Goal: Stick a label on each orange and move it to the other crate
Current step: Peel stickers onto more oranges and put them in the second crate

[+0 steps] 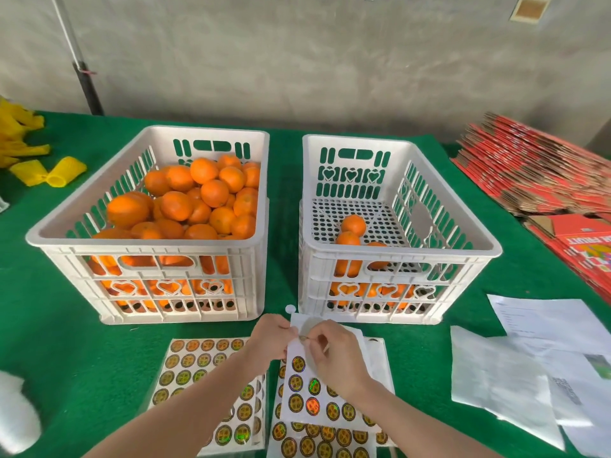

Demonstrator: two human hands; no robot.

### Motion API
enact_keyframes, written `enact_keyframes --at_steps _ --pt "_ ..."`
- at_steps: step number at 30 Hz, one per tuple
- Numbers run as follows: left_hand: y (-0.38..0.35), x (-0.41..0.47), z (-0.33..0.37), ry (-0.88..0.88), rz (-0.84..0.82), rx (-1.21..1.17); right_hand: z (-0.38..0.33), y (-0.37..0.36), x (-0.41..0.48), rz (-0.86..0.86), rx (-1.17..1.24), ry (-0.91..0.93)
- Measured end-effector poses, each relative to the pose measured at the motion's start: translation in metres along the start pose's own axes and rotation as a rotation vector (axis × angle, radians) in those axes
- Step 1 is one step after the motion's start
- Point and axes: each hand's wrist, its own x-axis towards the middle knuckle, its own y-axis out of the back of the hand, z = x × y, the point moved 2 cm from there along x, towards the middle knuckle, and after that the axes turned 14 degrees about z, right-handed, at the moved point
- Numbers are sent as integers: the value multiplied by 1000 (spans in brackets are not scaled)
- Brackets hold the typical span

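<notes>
**Label pinched off a sheet, near the two crates**

The green table has open cloth left of the crates and a narrow strip between them. Two white crates stand side by side, apart. The left crate is heaped with oranges close to its rim. The right crate shows three oranges above its near wall and more through the slots. Red cartons are stacked far right, and white papers lie near right. At least three label sheets lie near. The left hand pinches the top sheet at its far edge. The right hand pinches one label between thumb and forefinger.
</notes>
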Motion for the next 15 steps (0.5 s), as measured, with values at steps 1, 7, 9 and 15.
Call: enact_keyframes --at_steps 1,7,9,15 --pt "1 0 -1 -2 -7 0 1 1 1 -1 6 -15" --pt "15 -9 -9 -334 -19 465 -22 17 17 72 101 6" --pt "35 -16 4 -588 182 453 -53 23 40 118 222 89" --pt "129 -25 75 -1061 550 -14 -132 -9 151 167 340 230"
